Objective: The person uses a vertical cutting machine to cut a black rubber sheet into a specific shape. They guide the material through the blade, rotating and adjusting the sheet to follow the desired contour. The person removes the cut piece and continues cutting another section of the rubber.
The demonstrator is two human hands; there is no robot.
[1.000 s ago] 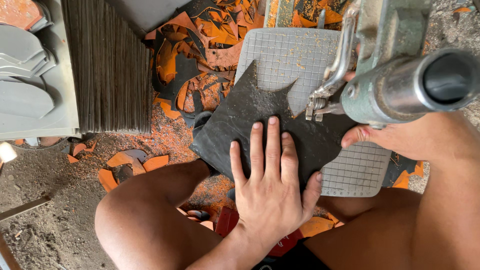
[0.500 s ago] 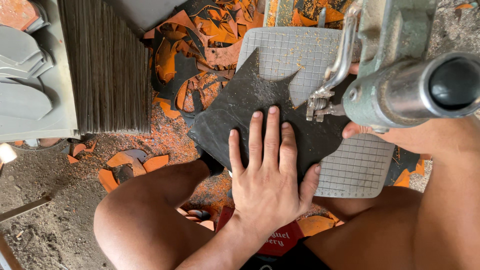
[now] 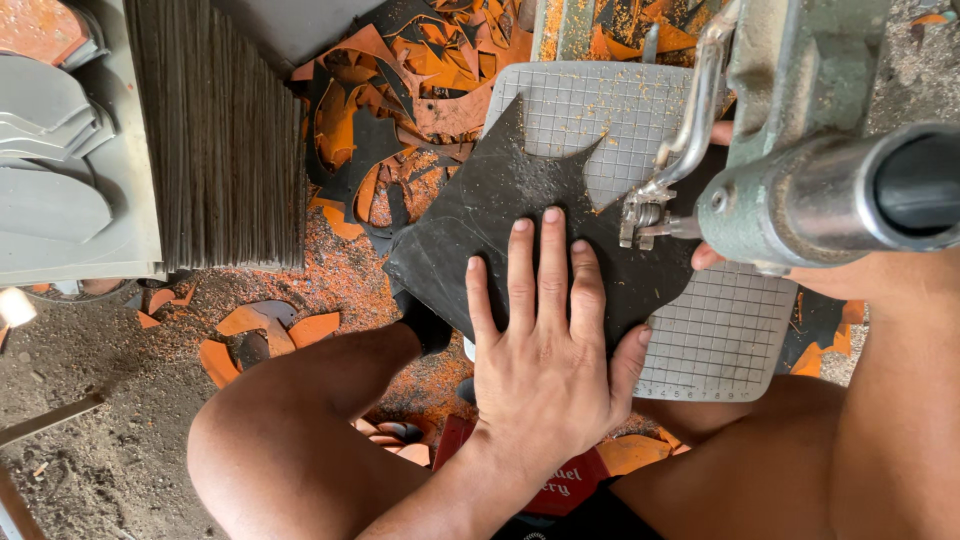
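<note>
Fingers of the left hand (image 3: pixel 545 375) spread flat on a jagged black rubber sheet (image 3: pixel 500 215) over the gridded machine table (image 3: pixel 715 335); right hand (image 3: pixel 712 250) mostly hidden behind the green machine head (image 3: pixel 800 150), grip unclear; orange scraps (image 3: pixel 400 100) beyond the fingertips

matt black sheet on a gridded metal table, under a painted cutting machine

the black sheet (image 3: pixel 520 230) looks like rubber or leather, matt and dusty; the grey table (image 3: pixel 720 335) is grid-scored, dull and scuffed; the machine (image 3: pixel 810 150) is cast metal in chipped green paint with a bare steel guard; orange and black offcuts (image 3: pixel 400 120) look rough, the dirt floor (image 3: pixel 90 440) gritty; grey soles (image 3: pixel 50 200), far left, smooth and matt
</note>
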